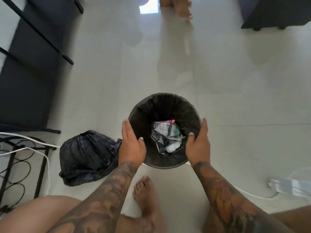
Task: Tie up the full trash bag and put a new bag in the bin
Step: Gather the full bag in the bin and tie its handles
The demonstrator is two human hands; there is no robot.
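bin (165, 105): on the floor (235, 98), straight ahead of the person
hands: left hand (132, 146) on its left rim, right hand (199, 145) on its right rim
in bin: crumpled wrappers (165, 137)
tied bag (87, 157): on floor, just left of bin
cables (18, 158): far left

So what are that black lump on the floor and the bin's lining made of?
The lump looks like thin glossy plastic film: crinkled, with sheen on its folds, probably a trash bag. The bin's lining seems the same film, duller, pleated below the rim.
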